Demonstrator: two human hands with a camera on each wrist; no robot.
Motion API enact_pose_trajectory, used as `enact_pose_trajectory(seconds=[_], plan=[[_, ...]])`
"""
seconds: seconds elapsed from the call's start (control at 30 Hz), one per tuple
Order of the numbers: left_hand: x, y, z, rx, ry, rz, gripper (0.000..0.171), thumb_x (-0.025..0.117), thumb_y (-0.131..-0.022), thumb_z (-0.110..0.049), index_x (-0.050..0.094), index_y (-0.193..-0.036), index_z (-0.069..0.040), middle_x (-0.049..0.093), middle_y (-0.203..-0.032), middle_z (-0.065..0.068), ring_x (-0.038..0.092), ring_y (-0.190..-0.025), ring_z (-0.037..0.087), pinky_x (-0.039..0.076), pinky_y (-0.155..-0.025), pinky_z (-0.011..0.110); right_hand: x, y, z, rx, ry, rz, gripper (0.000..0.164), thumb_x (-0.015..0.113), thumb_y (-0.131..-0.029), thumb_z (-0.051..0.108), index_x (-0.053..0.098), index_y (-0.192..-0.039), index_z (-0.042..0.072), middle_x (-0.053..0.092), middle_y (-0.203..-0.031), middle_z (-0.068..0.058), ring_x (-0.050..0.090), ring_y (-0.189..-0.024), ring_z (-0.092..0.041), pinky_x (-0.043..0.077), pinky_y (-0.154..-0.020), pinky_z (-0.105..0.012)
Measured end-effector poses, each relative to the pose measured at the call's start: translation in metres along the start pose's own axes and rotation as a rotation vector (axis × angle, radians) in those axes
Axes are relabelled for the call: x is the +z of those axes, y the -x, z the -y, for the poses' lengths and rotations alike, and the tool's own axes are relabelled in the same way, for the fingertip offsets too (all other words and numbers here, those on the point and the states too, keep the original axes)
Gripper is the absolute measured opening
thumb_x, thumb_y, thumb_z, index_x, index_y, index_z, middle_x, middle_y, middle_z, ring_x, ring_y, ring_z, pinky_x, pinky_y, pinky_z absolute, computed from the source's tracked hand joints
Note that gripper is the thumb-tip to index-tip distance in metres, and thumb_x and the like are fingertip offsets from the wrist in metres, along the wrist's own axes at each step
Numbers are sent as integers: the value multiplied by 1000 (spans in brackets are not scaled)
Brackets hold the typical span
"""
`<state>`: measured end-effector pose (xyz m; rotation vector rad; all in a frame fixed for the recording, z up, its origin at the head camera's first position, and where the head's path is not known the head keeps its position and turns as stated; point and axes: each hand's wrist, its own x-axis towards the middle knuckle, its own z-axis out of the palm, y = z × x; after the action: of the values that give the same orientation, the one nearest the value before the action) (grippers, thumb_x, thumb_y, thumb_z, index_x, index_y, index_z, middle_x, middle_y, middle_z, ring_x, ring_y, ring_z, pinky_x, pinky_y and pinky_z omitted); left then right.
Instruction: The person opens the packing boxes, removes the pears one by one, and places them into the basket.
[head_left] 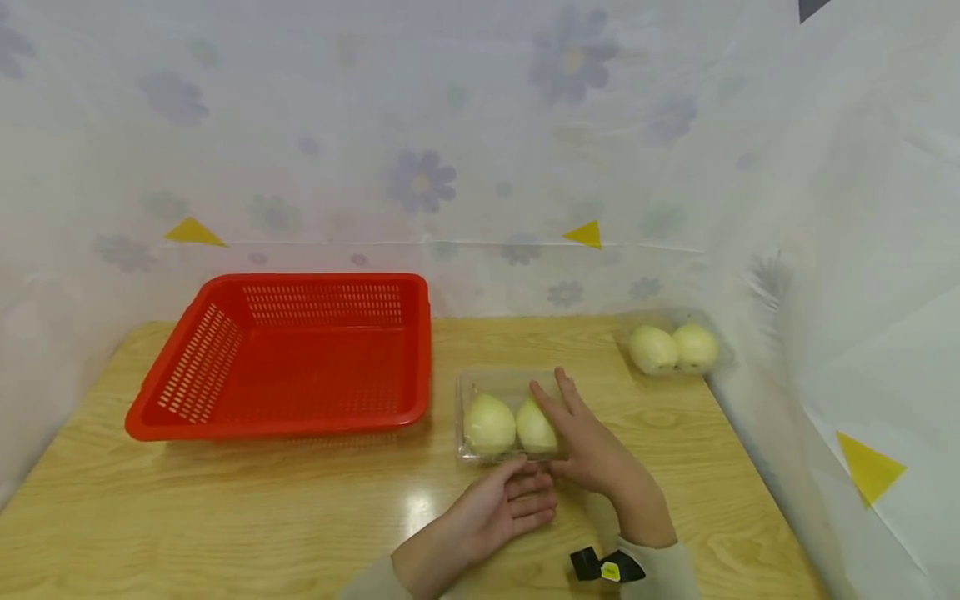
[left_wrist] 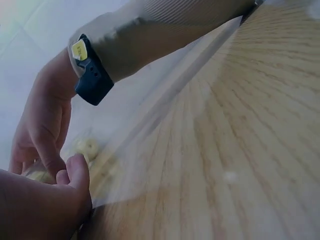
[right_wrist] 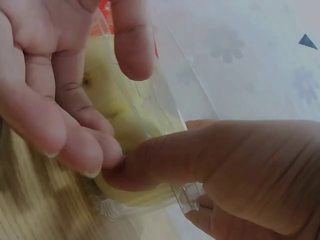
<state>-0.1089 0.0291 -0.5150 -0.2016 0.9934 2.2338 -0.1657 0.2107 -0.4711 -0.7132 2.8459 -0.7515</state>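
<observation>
A clear plastic box holding two pale yellow pears lies on the table, right of the red basket. My right hand grips its right end, with fingers spread over the top and the thumb across the front side. In the right wrist view, that thumb lies along the box's wall. At the front edge is my left hand, palm turned right and fingers loosely bent, holding nothing. Its thumb tip is close to the box; whether it touches cannot be told.
The red slotted basket stands at the left with no fruit visible inside. At the back right corner sits another clear box with two pears. Flower-patterned sheeting closes the back and sides of the wooden table.
</observation>
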Motion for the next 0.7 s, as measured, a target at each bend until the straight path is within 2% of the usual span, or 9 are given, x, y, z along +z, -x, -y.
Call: enact_pose_trajectory(seconds=[0.1, 0.33, 0.7], plan=[[2, -3, -2, 26, 12, -20, 44, 50, -104, -31, 49, -129, 5, 63, -122, 17, 63, -116, 35, 49, -103, 49, -4, 3, -2, 8, -27, 16, 109, 82, -71, -4, 22, -160, 16, -4, -166, -21, 9, -150, -46, 45, -102, -59], [-1, -6, -5, 37, -1, -19, 40, 48, -103, -25, 53, -126, 6, 65, -122, 18, 62, -117, 35, 48, -104, 47, -5, 3, -4, 21, -65, 48, 108, 82, -73, 1, 21, -160, 17, -8, -166, -16, 4, -151, -42, 38, -109, -59], [-3, -14, -6, 3, 3, -27, 51, 48, -103, -36, 51, -128, 8, 66, -115, 14, 65, -109, 30, 51, -100, 46, -9, 4, 0, 21, -98, 33, 103, 82, -72, 3, 26, -159, 14, -5, -166, -18, 5, -150, -45, 38, -108, -61]])
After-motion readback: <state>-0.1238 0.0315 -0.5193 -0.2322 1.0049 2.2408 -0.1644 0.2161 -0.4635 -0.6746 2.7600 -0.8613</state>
